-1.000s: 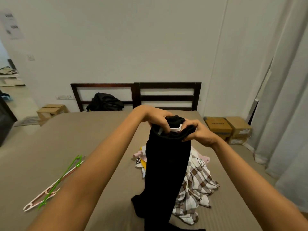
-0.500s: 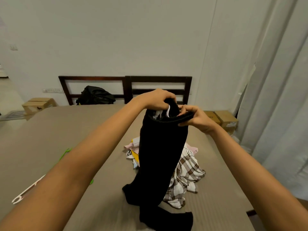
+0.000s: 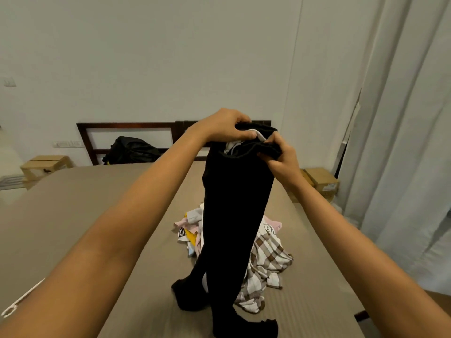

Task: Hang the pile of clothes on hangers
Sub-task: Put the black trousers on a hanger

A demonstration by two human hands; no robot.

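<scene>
A pair of black trousers (image 3: pixel 234 215) hangs upright in front of me, its legs trailing onto the bed. My left hand (image 3: pixel 227 129) grips the waistband's top left together with a white hanger (image 3: pixel 260 137) poking out of it. My right hand (image 3: pixel 280 154) pinches the bunched waistband on the right. Behind the trousers lies the pile of clothes (image 3: pixel 266 254), with a brown checked shirt on top and pink, yellow and white pieces beneath.
The taupe bed (image 3: pixel 97 206) fills the lower view. A white hanger end (image 3: pixel 14 306) shows at the left edge. A dark headboard (image 3: pixel 127 132) with a black bag (image 3: pixel 133 150) stands behind. Cardboard boxes (image 3: pixel 322 184) and curtains (image 3: pixel 402 142) are on the right.
Both hands have raised the trousers higher and keep working the waistband over the hanger. My view swung right, so the hangers on the left bed have almost left the frame.
</scene>
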